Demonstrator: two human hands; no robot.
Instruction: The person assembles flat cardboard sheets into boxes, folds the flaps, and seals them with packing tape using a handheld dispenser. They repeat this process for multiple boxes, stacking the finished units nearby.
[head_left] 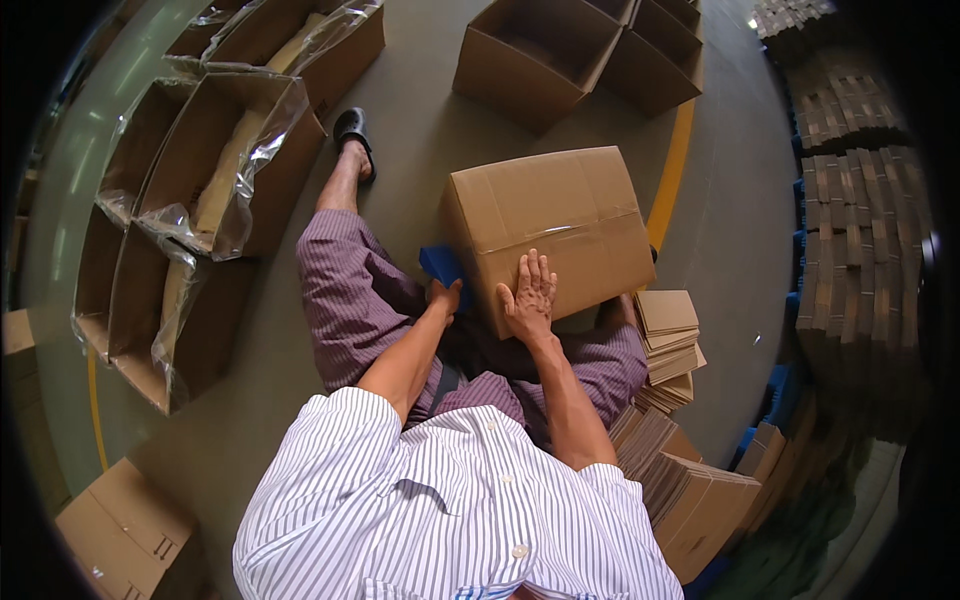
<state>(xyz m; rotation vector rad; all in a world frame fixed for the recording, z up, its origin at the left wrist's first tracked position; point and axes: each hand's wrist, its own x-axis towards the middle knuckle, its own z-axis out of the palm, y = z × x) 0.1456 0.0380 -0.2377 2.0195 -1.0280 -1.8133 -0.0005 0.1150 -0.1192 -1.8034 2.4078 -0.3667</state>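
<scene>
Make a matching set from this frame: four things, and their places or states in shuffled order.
Things:
1. right hand
2. left hand
3. plastic-lined boxes
4. flat cardboard stacks

Places or states:
A. open, on the floor to the person's left
B. palm flat on top of the taped box
C. piled by the person's right knee
D. at the taped box's near left edge

Pairs: 1-B, 2-D, 3-A, 4-C
</scene>
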